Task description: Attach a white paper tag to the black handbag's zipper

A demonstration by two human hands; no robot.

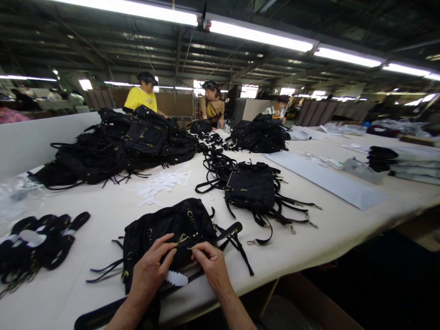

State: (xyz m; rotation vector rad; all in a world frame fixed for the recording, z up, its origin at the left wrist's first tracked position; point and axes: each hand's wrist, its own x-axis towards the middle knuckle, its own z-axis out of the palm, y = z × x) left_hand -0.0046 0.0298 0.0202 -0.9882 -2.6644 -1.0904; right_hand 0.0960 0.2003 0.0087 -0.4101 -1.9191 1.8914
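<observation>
Left grip: your left hand (150, 270) rests on the near side of the black handbag (168, 233), its fingers curled in and pinched at a brass-coloured zipper pull (181, 239) on the bag's front.
Right grip: your right hand (211, 265) lies just right of the left one, thumb and forefinger closed to a pinch at the same stretch of zipper; what they have between them is too small to tell.
Handbag: it lies flat on the tabletop (326, 229) at the near edge, right in front of you, with its straps trailing out to left and right.
White tag: a small white paper piece (177, 278) with a scalloped edge lies just under your left fingers, between your two hands.
Second bag: another black handbag (252, 188) lies farther off and to the right, its clip-ended straps spread toward the tabletop's right edge.
Strap bundle: a heap of black straps (37, 243) with white bands sits at the near left.
Far left pile: a large pile of black bags (120, 144) is stacked at the far left, and white paper pieces (163, 183) are scattered near it.
Far pile: a smaller stack of bags (259, 133) stands at the far middle.
Right side: a long pale sheet (330, 181) lies flat on the right.
People: a person in a yellow shirt (140, 97) and two others work at the far end of the tabletop.
</observation>
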